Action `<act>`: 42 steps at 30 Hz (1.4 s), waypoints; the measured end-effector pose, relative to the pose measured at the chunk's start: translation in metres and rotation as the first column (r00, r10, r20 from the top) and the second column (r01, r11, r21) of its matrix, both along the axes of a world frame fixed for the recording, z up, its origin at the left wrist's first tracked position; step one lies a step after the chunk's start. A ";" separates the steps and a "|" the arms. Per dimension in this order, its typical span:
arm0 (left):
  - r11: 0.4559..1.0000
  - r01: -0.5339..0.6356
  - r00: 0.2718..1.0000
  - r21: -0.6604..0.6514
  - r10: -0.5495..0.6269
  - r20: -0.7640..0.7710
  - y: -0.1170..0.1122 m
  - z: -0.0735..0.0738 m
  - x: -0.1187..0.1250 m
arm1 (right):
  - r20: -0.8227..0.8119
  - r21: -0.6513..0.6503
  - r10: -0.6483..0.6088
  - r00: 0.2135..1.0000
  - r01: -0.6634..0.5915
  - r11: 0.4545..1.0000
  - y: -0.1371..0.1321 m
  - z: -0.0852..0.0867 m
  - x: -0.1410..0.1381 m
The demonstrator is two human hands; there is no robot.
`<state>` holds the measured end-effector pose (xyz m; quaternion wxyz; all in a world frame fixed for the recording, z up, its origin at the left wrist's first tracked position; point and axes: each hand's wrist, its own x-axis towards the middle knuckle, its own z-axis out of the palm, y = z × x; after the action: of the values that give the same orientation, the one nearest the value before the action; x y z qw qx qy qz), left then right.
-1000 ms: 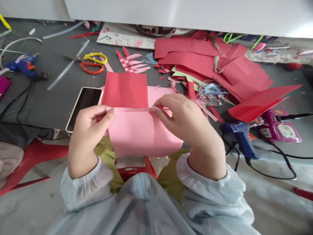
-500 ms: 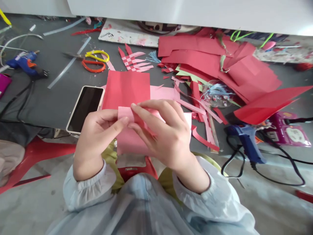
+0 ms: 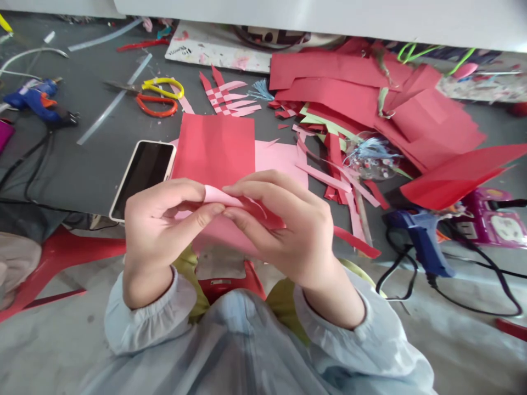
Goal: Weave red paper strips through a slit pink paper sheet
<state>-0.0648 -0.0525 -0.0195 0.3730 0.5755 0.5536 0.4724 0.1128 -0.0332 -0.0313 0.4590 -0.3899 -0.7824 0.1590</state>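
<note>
Both hands are close together, near the edge of the worktop [image 3: 82, 164]. The left hand [image 3: 160, 230] and the right hand [image 3: 288, 230] each pinch the pink paper [image 3: 222, 235] between thumb and fingers. The paper's top edge curls over where the fingertips meet. The hands cover most of it, so only the curl and a bit below show.

Just past the hands lies a flat red sheet [image 3: 214, 145] on a pale pink sheet [image 3: 280, 156]. A phone [image 3: 142, 175] with a dark screen lies just left of the red sheet. Farther left are scissors [image 3: 158, 97] with yellow and orange handles, and a blue glue gun [image 3: 35, 99] at the far left. A small woven mat of red and pink strips [image 3: 228, 100] lies beyond the red sheet.

On the right is a big messy pile of red paper [image 3: 370, 93], with loose cut strips [image 3: 341, 186] spilling toward the hands. A second blue glue gun [image 3: 415, 238] lies near the right edge, with black cords [image 3: 453, 291] looping around it. A red stool [image 3: 61, 258] shows below the worktop on the left.
</note>
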 end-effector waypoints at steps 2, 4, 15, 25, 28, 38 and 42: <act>0.994 -0.049 0.999 0.099 0.048 0.008 0.000 -0.003 0.001 | -0.013 0.000 0.011 1.000 -0.011 1.000 0.000 0.001 0.000; 0.983 -0.080 0.997 0.162 0.081 0.003 0.001 -0.006 0.001 | -0.024 0.000 0.024 0.999 -0.024 1.000 0.001 0.003 0.001; 0.976 -0.007 0.983 0.219 0.047 -0.175 0.002 -0.003 -0.003 | -0.066 -0.038 0.090 0.994 -0.093 0.995 0.003 0.002 0.001; 0.896 0.078 0.997 0.437 -0.059 -0.058 0.015 -0.013 -0.005 | -0.062 -0.045 0.120 0.991 -0.123 0.991 0.005 0.001 0.004; 0.900 0.060 0.998 0.432 -0.045 -0.045 0.014 -0.015 -0.005 | -0.046 -0.040 0.108 0.993 -0.110 0.993 0.006 0.002 0.007; 0.943 -0.043 0.998 0.329 0.027 0.053 0.009 -0.012 0.003 | 0.024 -0.027 0.092 0.996 -0.091 0.995 0.004 0.003 0.010; 0.946 -0.044 0.997 0.321 0.020 0.076 0.009 -0.011 0.003 | 0.042 -0.043 0.084 0.996 -0.082 0.996 0.004 0.002 0.010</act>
<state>-0.0617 -0.0435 -0.0309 0.2858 0.6023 0.4646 0.5829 0.1231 -0.0295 -0.0297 0.4265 -0.3698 -0.8044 0.1853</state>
